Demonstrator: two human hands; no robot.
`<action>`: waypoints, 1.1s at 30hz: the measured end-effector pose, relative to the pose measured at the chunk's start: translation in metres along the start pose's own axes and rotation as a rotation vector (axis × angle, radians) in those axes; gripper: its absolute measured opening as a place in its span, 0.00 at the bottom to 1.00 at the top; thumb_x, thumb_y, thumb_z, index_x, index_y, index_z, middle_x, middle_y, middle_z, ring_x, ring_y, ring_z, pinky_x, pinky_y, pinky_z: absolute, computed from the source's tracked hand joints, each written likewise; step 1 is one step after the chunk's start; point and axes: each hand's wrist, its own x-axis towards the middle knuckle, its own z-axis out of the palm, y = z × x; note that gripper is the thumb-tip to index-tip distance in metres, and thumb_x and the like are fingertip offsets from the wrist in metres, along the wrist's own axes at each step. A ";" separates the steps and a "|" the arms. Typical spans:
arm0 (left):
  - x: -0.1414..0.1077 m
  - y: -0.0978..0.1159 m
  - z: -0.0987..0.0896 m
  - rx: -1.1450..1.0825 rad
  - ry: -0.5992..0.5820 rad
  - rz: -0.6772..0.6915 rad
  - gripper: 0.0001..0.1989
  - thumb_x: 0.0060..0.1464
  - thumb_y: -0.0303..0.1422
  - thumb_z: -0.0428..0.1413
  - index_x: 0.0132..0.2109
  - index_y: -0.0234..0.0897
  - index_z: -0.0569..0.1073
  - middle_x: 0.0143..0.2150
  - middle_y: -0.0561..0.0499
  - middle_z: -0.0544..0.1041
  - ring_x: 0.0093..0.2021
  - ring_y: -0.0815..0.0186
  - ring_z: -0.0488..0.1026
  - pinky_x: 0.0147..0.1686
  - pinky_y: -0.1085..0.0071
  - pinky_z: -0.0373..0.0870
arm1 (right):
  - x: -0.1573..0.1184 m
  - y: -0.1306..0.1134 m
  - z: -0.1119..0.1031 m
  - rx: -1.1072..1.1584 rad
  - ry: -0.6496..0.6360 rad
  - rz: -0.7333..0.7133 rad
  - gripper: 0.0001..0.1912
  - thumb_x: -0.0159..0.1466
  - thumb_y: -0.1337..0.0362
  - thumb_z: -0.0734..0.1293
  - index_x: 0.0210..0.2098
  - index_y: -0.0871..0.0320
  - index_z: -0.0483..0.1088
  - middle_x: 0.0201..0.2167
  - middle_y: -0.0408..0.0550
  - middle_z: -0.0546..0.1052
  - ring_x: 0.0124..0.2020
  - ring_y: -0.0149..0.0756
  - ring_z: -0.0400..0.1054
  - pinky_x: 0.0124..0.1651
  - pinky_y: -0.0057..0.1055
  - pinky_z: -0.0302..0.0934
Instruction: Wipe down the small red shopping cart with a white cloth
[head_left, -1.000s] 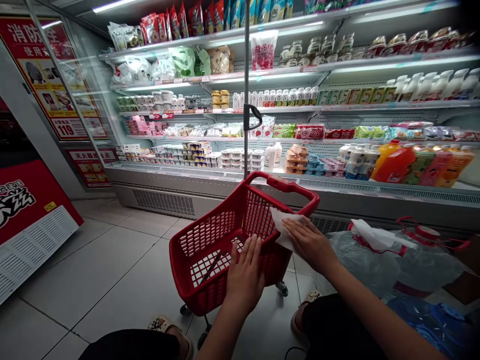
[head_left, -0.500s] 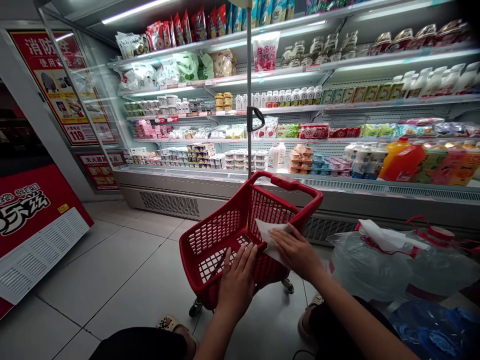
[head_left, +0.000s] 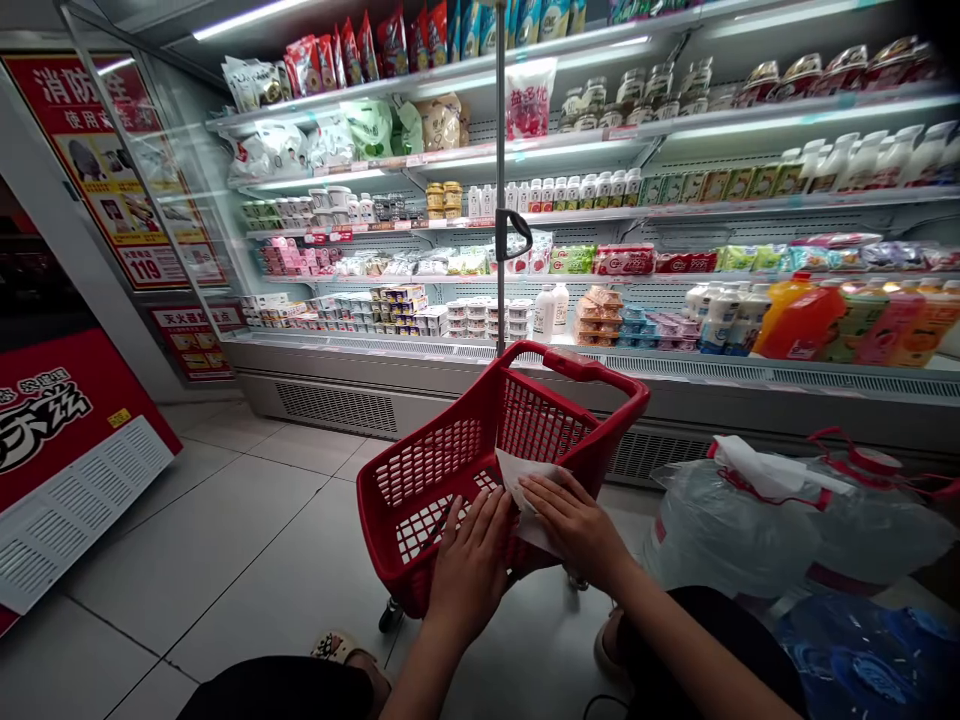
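Note:
A small red plastic shopping cart (head_left: 427,445) with a lattice basket stands right in front of me, its handle towards the cooler. My left hand (head_left: 472,550) rests over the basket's near rim, fingers stretched out over the edge. On the near right side of the rim, my right hand (head_left: 562,515) presses a white cloth or wipe (head_left: 517,468) against the red plastic, its fingers laid over the sheet. Part of the sheet sticks out past the fingertips into the basket. The palm side of both hands is hidden.
Beyond the cart stands an open dairy cooler (head_left: 337,365) with stocked shelves. Large water bottles (head_left: 735,520) and a blue water jug (head_left: 862,655) sit on the floor at right. A red freezer (head_left: 67,400) is at left. My knees flank the cart.
My right hand has slid the white sheet along the rim to the left and slightly nearer, closer to my left hand. My left hand stays nearly in place.

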 end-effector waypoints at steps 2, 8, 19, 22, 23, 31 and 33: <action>-0.001 -0.001 -0.002 0.009 -0.004 0.005 0.42 0.60 0.26 0.50 0.78 0.42 0.46 0.77 0.54 0.55 0.77 0.61 0.51 0.77 0.54 0.33 | -0.002 0.024 -0.013 -0.017 0.010 0.022 0.28 0.76 0.69 0.56 0.74 0.51 0.55 0.67 0.45 0.70 0.67 0.37 0.65 0.77 0.47 0.46; 0.001 0.002 -0.002 0.001 0.004 -0.006 0.42 0.61 0.26 0.50 0.78 0.42 0.44 0.78 0.54 0.55 0.77 0.62 0.51 0.77 0.55 0.32 | -0.002 0.056 -0.026 -0.129 0.070 0.210 0.26 0.77 0.66 0.56 0.73 0.55 0.58 0.68 0.49 0.69 0.69 0.41 0.63 0.77 0.52 0.44; -0.003 -0.009 -0.005 0.105 0.035 0.014 0.40 0.63 0.29 0.51 0.78 0.39 0.45 0.79 0.48 0.48 0.78 0.59 0.46 0.76 0.57 0.41 | 0.012 -0.006 0.003 0.014 0.030 0.006 0.24 0.75 0.69 0.57 0.69 0.55 0.64 0.66 0.46 0.72 0.68 0.35 0.64 0.78 0.45 0.42; -0.021 -0.017 -0.015 0.132 0.044 -0.064 0.40 0.64 0.27 0.50 0.78 0.46 0.47 0.79 0.49 0.49 0.78 0.55 0.49 0.75 0.52 0.43 | 0.007 0.027 -0.009 -0.013 0.025 0.058 0.24 0.76 0.68 0.57 0.70 0.53 0.64 0.65 0.45 0.73 0.66 0.35 0.67 0.79 0.47 0.37; -0.027 -0.018 -0.017 0.137 0.043 -0.081 0.40 0.63 0.26 0.50 0.78 0.49 0.48 0.79 0.50 0.49 0.77 0.55 0.50 0.75 0.50 0.44 | 0.005 0.035 -0.012 -0.030 0.026 0.095 0.24 0.77 0.67 0.57 0.70 0.54 0.63 0.66 0.46 0.72 0.66 0.36 0.66 0.79 0.48 0.36; -0.034 -0.014 -0.008 0.113 0.075 -0.118 0.47 0.57 0.25 0.52 0.79 0.41 0.41 0.77 0.46 0.56 0.76 0.53 0.54 0.75 0.48 0.42 | 0.013 -0.019 0.013 0.014 0.055 0.175 0.23 0.77 0.66 0.56 0.69 0.54 0.66 0.65 0.46 0.73 0.68 0.38 0.65 0.76 0.47 0.45; -0.033 -0.015 -0.007 0.110 0.072 -0.107 0.49 0.55 0.24 0.52 0.79 0.37 0.39 0.77 0.46 0.57 0.76 0.54 0.54 0.75 0.50 0.42 | 0.019 -0.043 0.020 0.044 0.044 0.136 0.24 0.76 0.67 0.57 0.69 0.54 0.65 0.66 0.46 0.72 0.68 0.37 0.64 0.76 0.45 0.47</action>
